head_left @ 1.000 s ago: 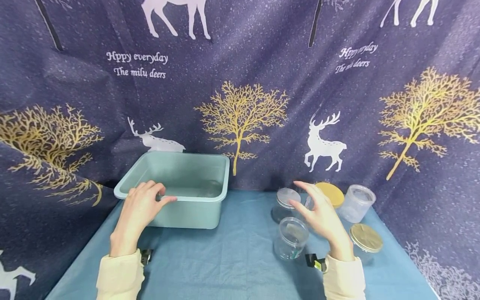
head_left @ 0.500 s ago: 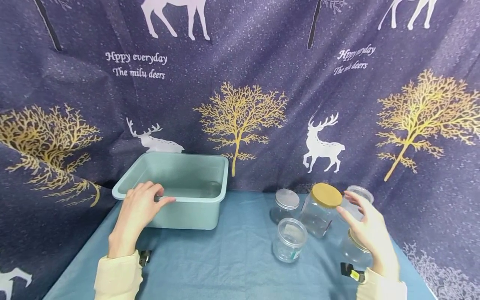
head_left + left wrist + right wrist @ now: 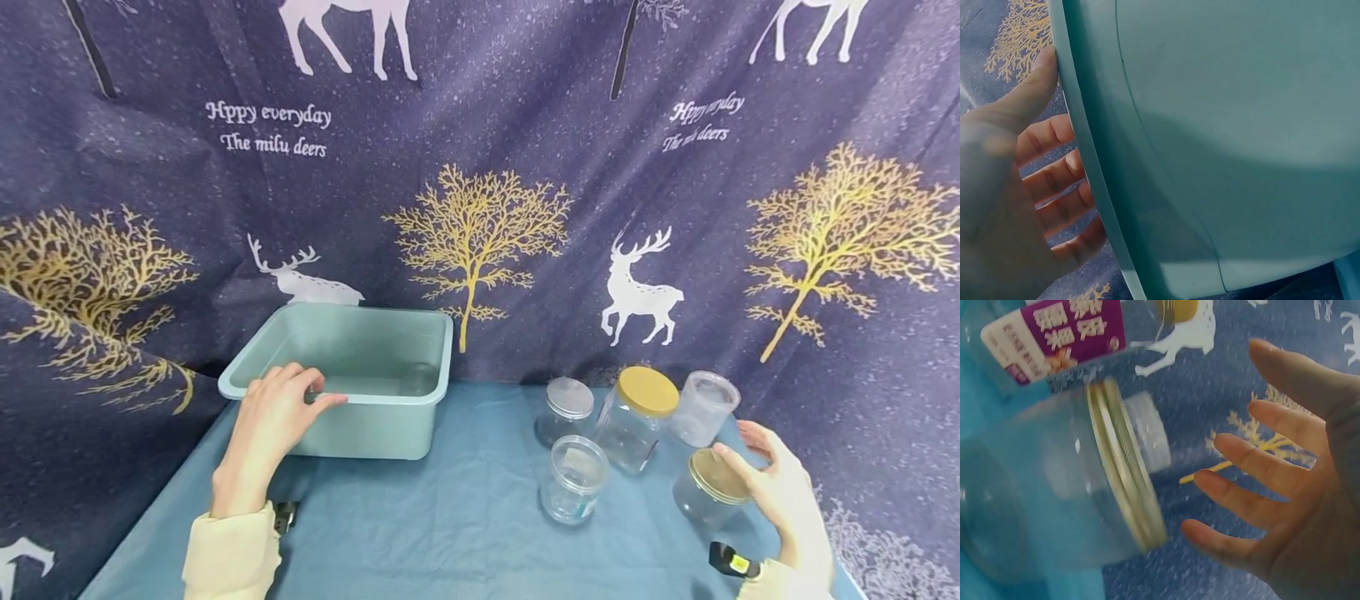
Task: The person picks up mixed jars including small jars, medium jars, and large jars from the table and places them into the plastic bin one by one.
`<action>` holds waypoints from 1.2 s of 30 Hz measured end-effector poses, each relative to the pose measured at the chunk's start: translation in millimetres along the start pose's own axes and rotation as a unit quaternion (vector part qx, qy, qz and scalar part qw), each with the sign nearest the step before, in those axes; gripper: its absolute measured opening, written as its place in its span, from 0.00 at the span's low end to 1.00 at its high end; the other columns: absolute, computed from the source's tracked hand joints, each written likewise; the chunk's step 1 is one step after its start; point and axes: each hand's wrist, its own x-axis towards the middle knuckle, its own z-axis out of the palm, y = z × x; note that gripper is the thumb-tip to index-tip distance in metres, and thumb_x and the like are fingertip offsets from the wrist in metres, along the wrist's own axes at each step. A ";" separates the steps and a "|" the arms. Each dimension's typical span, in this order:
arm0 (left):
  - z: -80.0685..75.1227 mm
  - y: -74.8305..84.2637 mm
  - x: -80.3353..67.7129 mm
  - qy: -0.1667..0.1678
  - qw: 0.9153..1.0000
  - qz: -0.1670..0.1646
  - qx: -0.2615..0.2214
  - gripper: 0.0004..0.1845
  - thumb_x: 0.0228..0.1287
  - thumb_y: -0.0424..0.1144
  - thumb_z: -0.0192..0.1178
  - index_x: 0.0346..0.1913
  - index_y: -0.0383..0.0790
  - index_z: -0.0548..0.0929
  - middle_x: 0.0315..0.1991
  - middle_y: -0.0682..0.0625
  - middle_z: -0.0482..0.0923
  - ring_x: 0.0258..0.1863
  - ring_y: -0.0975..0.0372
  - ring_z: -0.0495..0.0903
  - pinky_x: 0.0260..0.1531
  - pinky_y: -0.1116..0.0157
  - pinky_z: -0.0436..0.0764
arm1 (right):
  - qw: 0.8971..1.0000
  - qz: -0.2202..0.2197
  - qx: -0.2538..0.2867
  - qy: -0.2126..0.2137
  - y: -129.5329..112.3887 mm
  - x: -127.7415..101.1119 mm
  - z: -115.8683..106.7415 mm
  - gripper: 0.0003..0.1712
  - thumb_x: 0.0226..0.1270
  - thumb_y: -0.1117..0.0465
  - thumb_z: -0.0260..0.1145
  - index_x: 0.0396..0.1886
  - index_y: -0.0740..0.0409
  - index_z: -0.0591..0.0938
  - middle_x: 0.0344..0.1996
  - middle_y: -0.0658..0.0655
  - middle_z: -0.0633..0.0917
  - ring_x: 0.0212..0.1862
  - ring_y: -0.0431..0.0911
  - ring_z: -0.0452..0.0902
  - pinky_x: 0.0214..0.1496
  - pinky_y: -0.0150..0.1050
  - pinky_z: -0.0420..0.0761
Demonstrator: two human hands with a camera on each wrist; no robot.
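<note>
At the left, my left hand [image 3: 273, 421] holds the near rim of a pale green plastic tub [image 3: 367, 429]; the left wrist view shows the fingers [image 3: 1060, 172] curled over the rim, their tips partly hidden. My right hand [image 3: 783, 487] is at the far right, just beside a clear jar with a dull gold lid [image 3: 718, 475]. The right wrist view shows its fingers [image 3: 1254, 465] spread and bent a little, apart from that jar's lid [image 3: 1125, 465], holding nothing.
Left of that jar stand a tall jar with a yellow lid [image 3: 647, 391], a silver-lidded jar [image 3: 570, 398] and a clear tub-like container [image 3: 573, 492]. A cloudy container [image 3: 703, 408] is behind. Blue cloth [image 3: 465, 533] covers the table; a printed curtain [image 3: 510, 100] hangs behind.
My right hand has moved right and nearer, from above the yellow-lidded jar to beside the gold-lidded one. The left hand stays on the tub rim. The jars have kept their places.
</note>
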 end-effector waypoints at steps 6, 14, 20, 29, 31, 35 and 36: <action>0.2 -0.4 0.3 0.002 1.000 0.004 0.002 0.17 0.51 0.52 0.73 0.32 0.42 0.83 0.30 0.50 0.74 0.31 0.51 0.74 0.33 0.50 0.66 | 0.997 0.026 0.043 -0.060 20.4 -2.8 -1.6 0.44 0.67 0.48 0.67 0.72 0.67 0.60 0.64 0.76 0.66 0.58 0.61 0.65 0.53 0.61 0.66; -0.3 0.6 3.1 0.006 1.000 0.005 0.002 0.16 0.52 0.52 0.73 0.31 0.43 0.83 0.29 0.50 0.75 0.31 0.51 0.74 0.33 0.50 0.66 | 0.960 0.105 0.163 -0.203 45.5 -5.7 0.3 0.59 0.70 0.50 0.64 0.76 0.60 0.28 0.70 0.80 0.44 0.68 0.76 0.47 0.58 0.71 0.59; 1.2 -0.7 0.5 0.006 1.000 0.007 0.004 0.17 0.52 0.53 0.72 0.31 0.44 0.83 0.30 0.50 0.75 0.31 0.52 0.74 0.33 0.52 0.66 | 0.952 0.113 0.194 -0.207 59.1 -8.2 9.9 0.61 0.69 0.55 0.65 0.74 0.61 0.26 0.70 0.83 0.39 0.68 0.79 0.39 0.60 0.74 0.52; 1.8 -3.1 -2.5 0.012 1.000 0.005 0.004 0.17 0.51 0.52 0.73 0.32 0.43 0.83 0.29 0.50 0.74 0.31 0.52 0.74 0.33 0.51 0.66 | 0.947 0.100 0.226 -0.207 68.4 -11.1 20.4 0.58 0.66 0.62 0.66 0.74 0.66 0.30 0.67 0.87 0.42 0.68 0.73 0.52 0.62 0.66 0.60; 2.2 -2.7 -2.3 0.011 1.000 0.005 0.004 0.17 0.51 0.52 0.73 0.32 0.43 0.83 0.29 0.50 0.74 0.31 0.52 0.74 0.33 0.51 0.66 | 0.948 0.103 0.211 -0.214 70.2 -11.9 21.6 0.57 0.67 0.61 0.66 0.73 0.68 0.32 0.65 0.85 0.50 0.61 0.57 0.68 0.57 0.51 0.71; 2.9 -2.0 -1.1 0.007 1.000 0.004 0.002 0.17 0.52 0.53 0.73 0.32 0.43 0.83 0.29 0.50 0.74 0.31 0.51 0.74 0.33 0.51 0.66 | 0.945 0.112 0.216 -0.219 73.9 -13.3 25.6 0.54 0.67 0.62 0.66 0.70 0.70 0.33 0.62 0.79 0.60 0.44 0.30 0.74 0.43 0.26 0.70; 2.8 -1.9 -0.7 0.007 1.000 0.004 0.002 0.17 0.52 0.53 0.73 0.32 0.43 0.83 0.29 0.50 0.75 0.32 0.51 0.74 0.33 0.51 0.66 | 0.944 0.110 0.221 -0.217 74.4 -13.4 26.7 0.54 0.67 0.62 0.66 0.69 0.71 0.33 0.61 0.79 0.60 0.43 0.27 0.72 0.42 0.24 0.69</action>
